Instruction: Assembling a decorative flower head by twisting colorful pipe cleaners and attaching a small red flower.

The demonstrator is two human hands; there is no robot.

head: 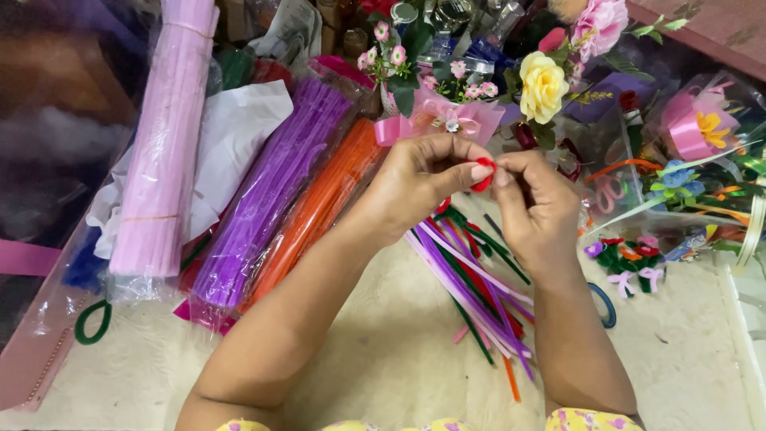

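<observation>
Both the left hand (423, 179) and right hand (533, 199) pinched a red pipe cleaner (483, 175). Firm, closely spaced fingertips would probably have kept its curl tight.

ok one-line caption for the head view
Both hands, left hand and right hand, pinch a red pipe cleaner above loose stems.
</observation>
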